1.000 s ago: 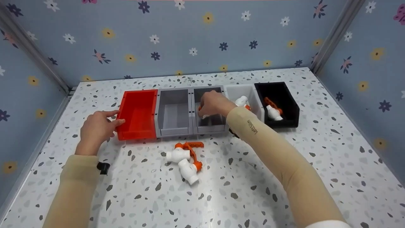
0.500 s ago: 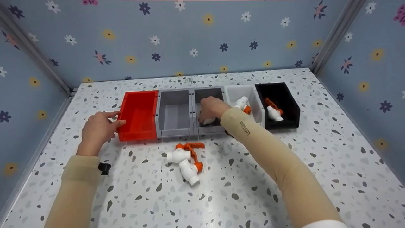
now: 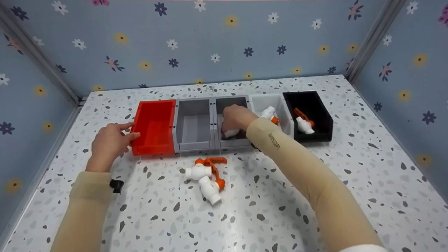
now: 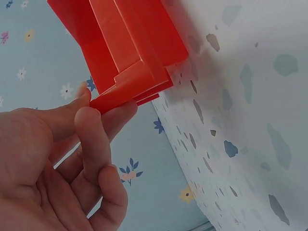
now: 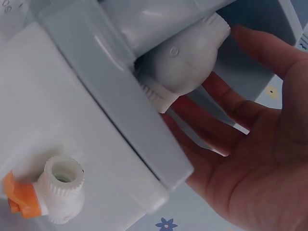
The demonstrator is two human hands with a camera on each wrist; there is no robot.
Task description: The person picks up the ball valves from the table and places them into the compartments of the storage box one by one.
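I see the left hand (image 3: 110, 141) pinching the red bin (image 3: 154, 126) by its left rim, thumb against fingers. Down in the grey bin (image 3: 232, 142) just beside the white bin (image 3: 267, 99), the right hand (image 3: 238, 118) is curled round a white valve (image 5: 185, 62) (my right wrist view puts the thumb at one end). Two more valves with orange handles (image 3: 210, 190) lie together on the speckled table (image 3: 157, 217), in front of the bins.

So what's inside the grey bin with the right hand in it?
Inside the grey bin is a white valve, with the right hand around it. The hand and the bin's side cover part of the valve; any handle is hidden, as is some of the bin's floor.
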